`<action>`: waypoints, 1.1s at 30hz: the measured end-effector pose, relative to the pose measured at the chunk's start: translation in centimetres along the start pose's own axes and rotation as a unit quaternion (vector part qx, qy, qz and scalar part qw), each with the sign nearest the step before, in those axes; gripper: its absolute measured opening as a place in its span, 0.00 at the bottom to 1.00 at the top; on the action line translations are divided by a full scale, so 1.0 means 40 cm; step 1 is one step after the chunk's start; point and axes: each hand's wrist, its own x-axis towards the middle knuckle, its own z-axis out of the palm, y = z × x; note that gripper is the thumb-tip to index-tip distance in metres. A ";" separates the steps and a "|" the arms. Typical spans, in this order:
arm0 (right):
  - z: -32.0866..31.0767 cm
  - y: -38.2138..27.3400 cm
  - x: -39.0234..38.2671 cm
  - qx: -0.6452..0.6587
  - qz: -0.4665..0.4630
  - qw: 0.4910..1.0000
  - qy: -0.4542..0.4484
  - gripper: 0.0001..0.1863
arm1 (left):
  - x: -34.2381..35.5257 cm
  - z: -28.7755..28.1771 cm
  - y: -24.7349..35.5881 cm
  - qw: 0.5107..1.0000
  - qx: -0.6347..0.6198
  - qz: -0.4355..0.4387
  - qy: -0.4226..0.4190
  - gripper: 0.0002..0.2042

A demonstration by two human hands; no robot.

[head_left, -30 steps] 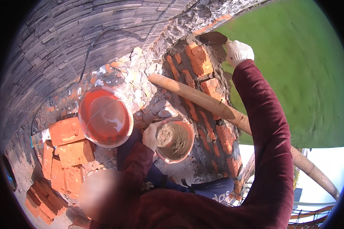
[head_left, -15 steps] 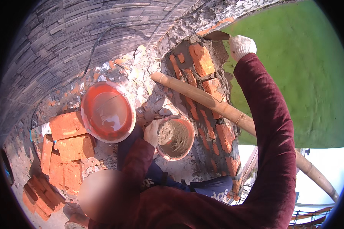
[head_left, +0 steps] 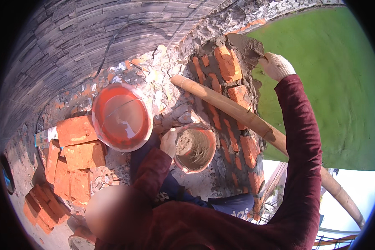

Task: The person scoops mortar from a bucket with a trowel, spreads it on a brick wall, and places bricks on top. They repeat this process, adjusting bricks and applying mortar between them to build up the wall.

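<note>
My right hand (head_left: 278,66), in a pale knitted glove, is closed round a trowel (head_left: 246,45). The trowel's dark blade lies at the far end of the brick wall (head_left: 238,95), against its mortar-smeared right side by the green surface. My left hand (head_left: 168,142), also gloved, is closed on the rim of a mortar bucket (head_left: 213,151). Grey wet mortar (head_left: 201,151) sits in that bucket, heaped on its left side. Orange bricks and grey joints show along the wall top.
A bamboo pole (head_left: 229,107) slants across the wall and passes under my right forearm. Left of the mortar stands a larger red bucket (head_left: 96,118) with cloudy water. Stacked bricks (head_left: 77,155) lie at the left, rubble (head_left: 160,79) along the grey stone-clad wall (head_left: 71,46).
My right hand has moved right and slightly down, and the trowel blade now shows broader against the wall's far end. My left hand stays on the bucket rim. The whole view has shifted slightly.
</note>
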 end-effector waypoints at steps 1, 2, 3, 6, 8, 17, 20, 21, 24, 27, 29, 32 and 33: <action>-0.009 -0.021 -0.012 -0.013 -0.005 1.000 0.011 0.23 | 0.002 -0.011 -0.002 1.000 -0.009 -0.001 0.005 0.27; -0.012 -0.031 -0.019 -0.036 -0.054 0.998 0.023 0.21 | 0.007 -0.012 -0.004 1.000 -0.020 -0.004 0.004 0.27; -0.022 -0.066 -0.015 -0.074 -0.075 0.994 0.008 0.20 | 0.004 -0.009 0.010 1.000 -0.001 -0.005 0.009 0.28; -0.021 -0.210 0.058 -0.171 -0.121 0.977 -0.042 0.18 | -0.007 -0.002 0.038 0.999 0.040 -0.006 0.015 0.30; -0.007 -0.247 0.150 -0.259 -0.131 0.954 -0.071 0.17 | -0.007 0.021 0.029 0.999 0.039 -0.007 -0.003 0.31; -0.163 -0.002 0.055 -0.210 -0.054 0.974 0.058 0.21 | 0.013 0.003 0.030 1.000 0.011 -0.001 0.009 0.32; -0.188 0.054 -0.256 -0.059 -0.076 0.993 0.074 0.18 | 0.014 0.025 0.040 0.998 0.057 0.012 0.029 0.25; -0.163 0.034 -0.353 -0.015 -0.066 0.996 0.065 0.15 | 0.014 0.008 0.043 0.996 0.075 0.021 0.036 0.25; -0.024 -0.054 -0.628 0.125 0.015 0.990 -0.067 0.16 | 0.011 0.002 0.040 0.992 0.117 0.038 0.021 0.23; 0.263 -0.112 -0.822 0.253 -0.055 0.954 -0.154 0.26 | 0.022 0.019 0.025 0.985 0.163 0.058 -0.016 0.21; 0.464 -0.205 -0.893 0.212 -0.039 0.967 -0.134 0.16 | 0.043 0.023 -0.002 0.967 0.236 0.078 -0.049 0.20; 0.756 -0.351 -0.912 0.249 0.101 0.960 -0.082 0.17 | 0.102 0.014 -0.031 0.888 0.422 0.154 -0.101 0.19; 0.782 -0.390 -0.903 0.282 0.128 0.947 -0.090 0.17 | 0.126 0.005 -0.042 0.843 0.492 0.183 -0.118 0.18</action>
